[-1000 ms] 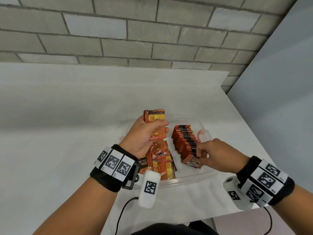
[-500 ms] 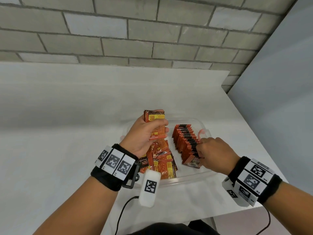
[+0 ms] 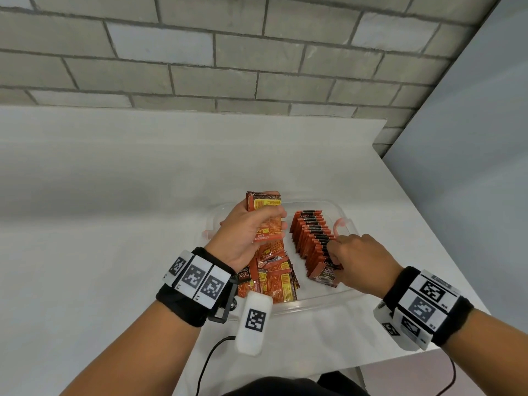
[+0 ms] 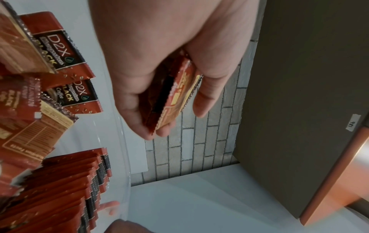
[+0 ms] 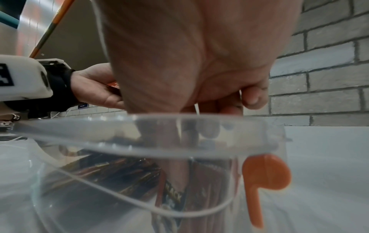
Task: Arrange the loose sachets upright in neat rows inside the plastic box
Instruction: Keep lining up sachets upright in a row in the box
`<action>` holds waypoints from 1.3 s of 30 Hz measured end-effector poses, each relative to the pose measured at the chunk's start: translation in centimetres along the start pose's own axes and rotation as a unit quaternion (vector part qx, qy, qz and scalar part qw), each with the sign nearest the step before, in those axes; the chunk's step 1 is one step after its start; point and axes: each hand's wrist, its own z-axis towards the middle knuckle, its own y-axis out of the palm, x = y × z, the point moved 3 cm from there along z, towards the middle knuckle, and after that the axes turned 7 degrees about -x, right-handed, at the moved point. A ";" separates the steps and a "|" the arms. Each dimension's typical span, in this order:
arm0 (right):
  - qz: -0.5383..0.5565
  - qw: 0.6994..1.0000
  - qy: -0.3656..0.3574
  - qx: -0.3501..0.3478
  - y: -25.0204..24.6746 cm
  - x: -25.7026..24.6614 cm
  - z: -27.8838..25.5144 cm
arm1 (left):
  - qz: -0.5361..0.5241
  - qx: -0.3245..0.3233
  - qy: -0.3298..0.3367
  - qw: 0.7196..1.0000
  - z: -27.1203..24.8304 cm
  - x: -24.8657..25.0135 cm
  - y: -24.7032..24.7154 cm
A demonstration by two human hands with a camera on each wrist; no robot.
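Sachets part-filed in plastic box (image 3: pixel 311 302) on counter (image 3: pixel 114 224).
Left hand (image 3: pixel 243 232) clasps a spare stack of sachets (image 3: pixel 264 215) above the loose heap (image 3: pixel 274 278); right hand (image 3: pixel 360 261) pinches the upright row (image 3: pixel 313 238), apparently steadying it.

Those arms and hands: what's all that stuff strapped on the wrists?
Both hands are bare, with no sleeves. Each wrist wears a black band topped with white tiles printed with black square codes. A white plastic pod with its own code hangs under the left wrist, and thin black cables trail from both.
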 end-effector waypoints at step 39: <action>0.427 0.858 -0.152 0.244 -5.3 -1.6 -1.5 | -0.024 -0.065 -0.014 0.997 -0.6 -0.6 1.3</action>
